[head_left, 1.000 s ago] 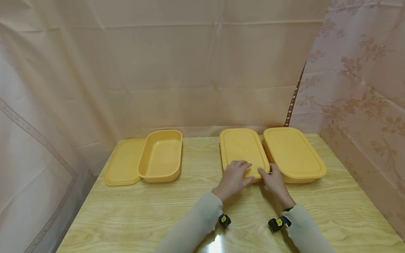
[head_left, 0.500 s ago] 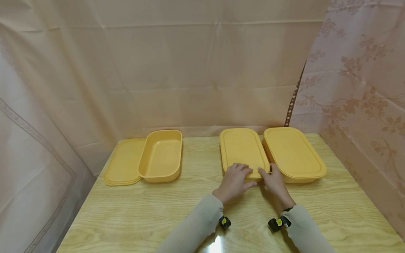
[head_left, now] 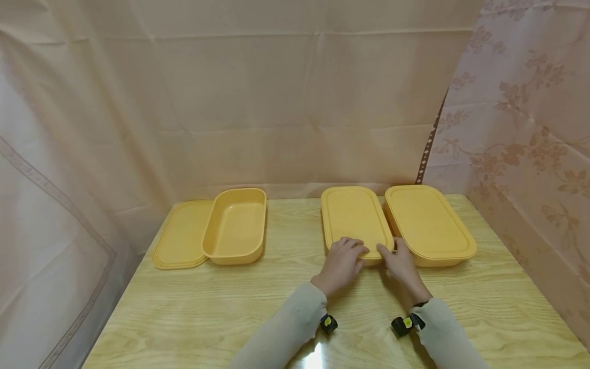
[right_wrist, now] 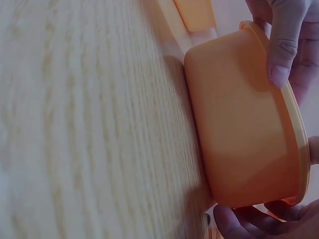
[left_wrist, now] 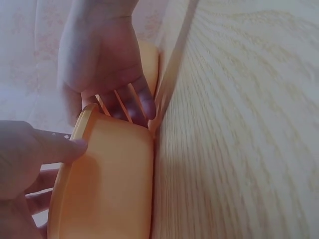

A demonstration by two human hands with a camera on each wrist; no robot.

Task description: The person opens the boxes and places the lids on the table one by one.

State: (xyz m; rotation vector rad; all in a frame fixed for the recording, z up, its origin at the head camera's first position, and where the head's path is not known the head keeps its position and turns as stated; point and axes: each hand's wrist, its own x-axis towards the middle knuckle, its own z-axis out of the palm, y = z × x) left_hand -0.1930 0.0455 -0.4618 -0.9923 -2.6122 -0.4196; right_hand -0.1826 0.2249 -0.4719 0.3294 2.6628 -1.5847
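Observation:
A yellow lidded plastic container stands right of the table's middle, its lid lying on top. My left hand holds its near edge, fingers over the lid and thumb against the front rim, as the left wrist view shows with the thumb. At the near right corner, my right hand grips the container, thumb on the lid and fingers round the side wall. Those right-hand fingers reach into the narrow gap beside a second lidded container. In the right wrist view the container's front wall rests on the table.
An open yellow container stands at the back left, partly over a flat yellow lid. Cloth curtains hang behind and beside the wooden table.
My left thumb has moved in from sticking out in front to lie against the container's front rim. The right hand and the containers keep their places.

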